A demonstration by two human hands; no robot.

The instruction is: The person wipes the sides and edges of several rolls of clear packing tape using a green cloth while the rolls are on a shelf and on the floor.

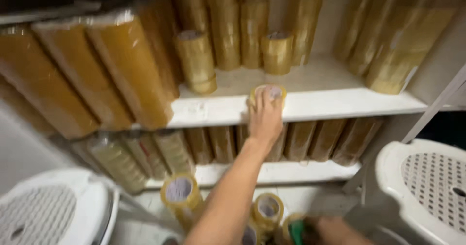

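One tape roll (268,92) gripped by left hand (265,116) at white shelf (340,102) edge; several loose rolls (179,191) left below; right hand (335,230) blurred, grip unclear.

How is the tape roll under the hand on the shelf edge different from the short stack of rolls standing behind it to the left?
The single tape roll sits at the front edge of the white shelf, covered by the left hand; the short stack of rolls stands farther back, untouched. The single roll is low, one roll high; the stack rises several rolls tall and leans slightly. Both are yellowish-brown tape.
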